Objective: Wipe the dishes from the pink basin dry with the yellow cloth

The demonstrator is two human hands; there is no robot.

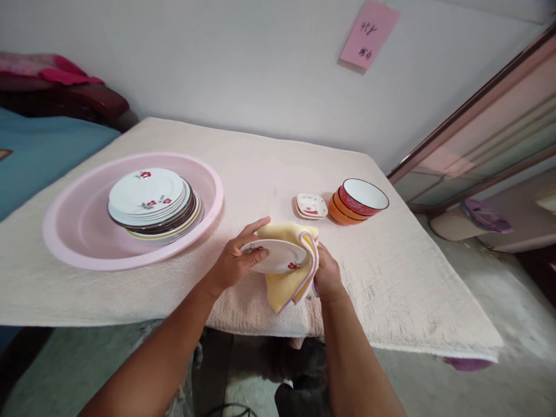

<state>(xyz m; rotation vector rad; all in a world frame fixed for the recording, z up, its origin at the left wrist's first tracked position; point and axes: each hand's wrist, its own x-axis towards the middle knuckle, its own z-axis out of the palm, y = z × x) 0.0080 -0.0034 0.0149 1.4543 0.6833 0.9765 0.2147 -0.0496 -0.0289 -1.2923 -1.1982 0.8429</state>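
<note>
A white plate with red flowers is tilted above the near edge of the table. My left hand is closed on its left side, the thumb lying across the top face. At the plate's right side, my right hand grips a yellow cloth with purple edging. The cloth wraps around the right rim and hangs below and behind the plate. Most of my right fingers are hidden behind the cloth.
To the left, a pink basin holds a stack of plates. Small square dishes lie beside stacked bowls on the right. A pale cloth covers the table. A pink note is on the wall behind.
</note>
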